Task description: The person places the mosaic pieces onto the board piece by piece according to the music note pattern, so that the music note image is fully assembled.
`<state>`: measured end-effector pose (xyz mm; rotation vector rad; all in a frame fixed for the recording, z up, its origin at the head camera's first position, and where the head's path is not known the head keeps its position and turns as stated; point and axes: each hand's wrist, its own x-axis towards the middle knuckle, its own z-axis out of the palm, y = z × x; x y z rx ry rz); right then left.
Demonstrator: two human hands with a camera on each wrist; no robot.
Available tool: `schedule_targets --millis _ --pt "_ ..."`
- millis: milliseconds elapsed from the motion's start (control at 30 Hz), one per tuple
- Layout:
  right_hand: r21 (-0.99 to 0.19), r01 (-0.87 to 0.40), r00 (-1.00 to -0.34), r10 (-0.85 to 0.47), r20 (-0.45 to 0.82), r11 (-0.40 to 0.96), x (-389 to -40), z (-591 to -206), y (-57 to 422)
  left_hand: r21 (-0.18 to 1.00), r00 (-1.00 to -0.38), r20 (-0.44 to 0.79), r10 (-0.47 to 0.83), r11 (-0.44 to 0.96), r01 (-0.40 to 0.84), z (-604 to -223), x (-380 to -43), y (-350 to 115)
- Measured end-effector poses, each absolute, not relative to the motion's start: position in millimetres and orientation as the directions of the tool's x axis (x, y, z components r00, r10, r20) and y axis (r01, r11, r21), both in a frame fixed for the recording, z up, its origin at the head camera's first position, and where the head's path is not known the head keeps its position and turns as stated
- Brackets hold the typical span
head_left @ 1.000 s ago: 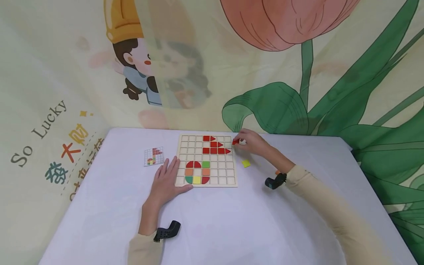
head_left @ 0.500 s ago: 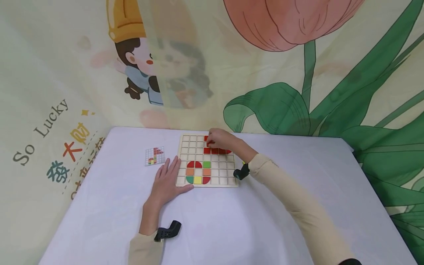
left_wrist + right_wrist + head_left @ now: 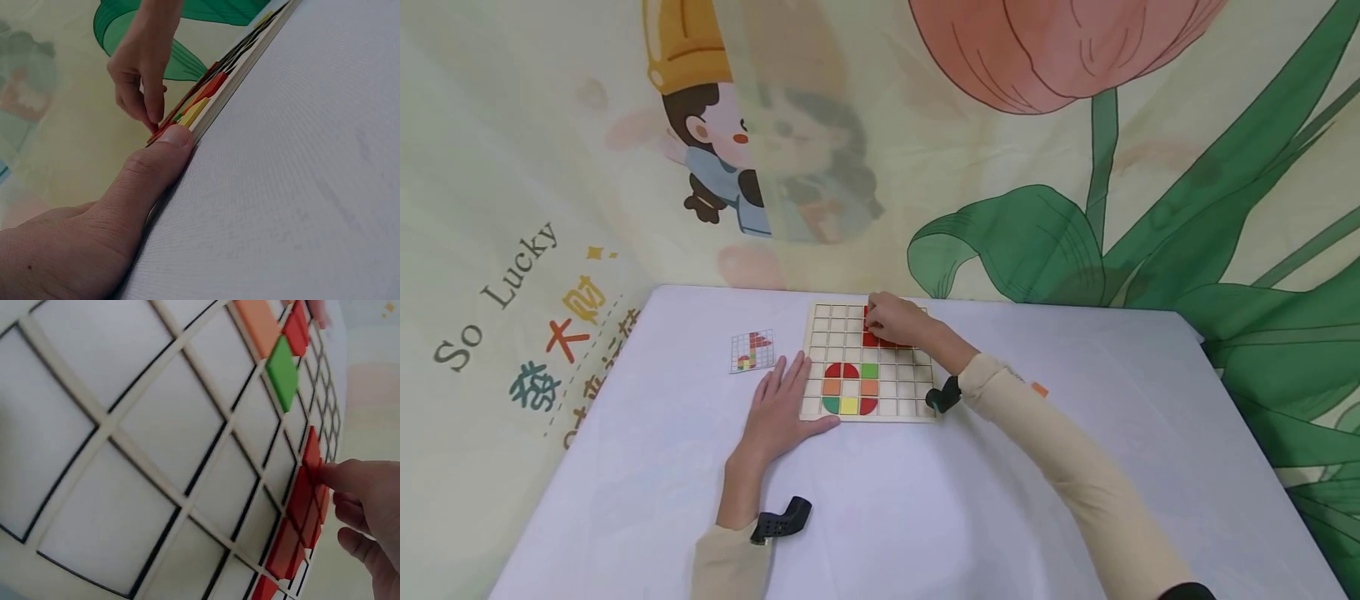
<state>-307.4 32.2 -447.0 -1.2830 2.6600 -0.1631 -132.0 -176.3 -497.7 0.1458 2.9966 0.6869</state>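
Observation:
The wooden grid board (image 3: 895,386) lies on the white table with coloured tiles in its cells. My left hand (image 3: 769,421) rests at its left side, fingers straight and spread. The left thumb (image 3: 159,153) touches the board's near edge, beside a yellow tile (image 3: 194,114). My right hand (image 3: 898,319) reaches over the upper part of the board. Its thumb and fingers pinch a small red tile (image 3: 318,475) at the left end of the red rows; most of that tile is covered. Other red tiles (image 3: 284,547) sit in cells beside it.
A small pattern card (image 3: 751,351) lies left of the board. An orange tile (image 3: 1040,389) lies on the table beyond the right sleeve. A green tile (image 3: 869,371) and other coloured tiles sit in the lower left cells. A printed cloth hangs behind the table.
My right hand has moved left from beside the board to the red rows, carrying a red tile; it has barely moved in the last half second. The left hand stays in place.

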Motion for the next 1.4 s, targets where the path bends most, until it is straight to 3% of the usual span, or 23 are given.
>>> schedule_targets --millis 167,333,467,567,767,900,1033,1200,1400 --pt "-0.264 -0.749 -0.633 -0.774 0.013 0.608 -285 -445 52 0.438 -0.993 -0.05 0.108 0.896 0.076 -498 -134 -174" --pt "-0.406 -0.736 -0.621 -0.779 0.087 0.541 -219 -455 99 0.447 -0.992 -0.07 0.107 0.892 0.064 -497 -134 -172" --pt "-0.386 -0.742 -0.615 -0.785 0.068 0.548 -162 -460 145 0.433 -0.993 -0.054 0.101 0.899 0.068 -496 -133 -174" --pt "-0.347 -0.73 -0.654 -0.749 0.105 0.589 -138 -459 183 0.432 -0.992 -0.051 0.114 0.898 0.081 -497 -134 -175" --pt "-0.271 -0.63 -0.772 -0.548 0.321 0.728 -134 -461 246 0.429 -0.993 -0.038 0.11 0.899 0.083 -498 -135 -177" --pt "-0.292 -0.535 -0.826 -0.42 0.375 0.793 -137 -463 268 0.428 -0.992 -0.053 0.114 0.9 0.081 -501 -134 -177" --pt "-0.304 -0.466 -0.871 -0.37 0.324 0.831 -141 -462 275 0.439 -0.992 -0.057 0.113 0.895 0.076 -500 -133 -177" --pt "-0.309 -0.336 -0.94 -0.299 0.164 0.89 -147 -461 276 0.434 -0.993 -0.05 0.11 0.897 0.077 -499 -132 -176" --pt "-0.254 -0.348 -0.936 -0.319 0.149 0.903 -157 -467 278 0.435 -0.993 -0.034 0.112 0.896 0.087 -498 -133 -175"
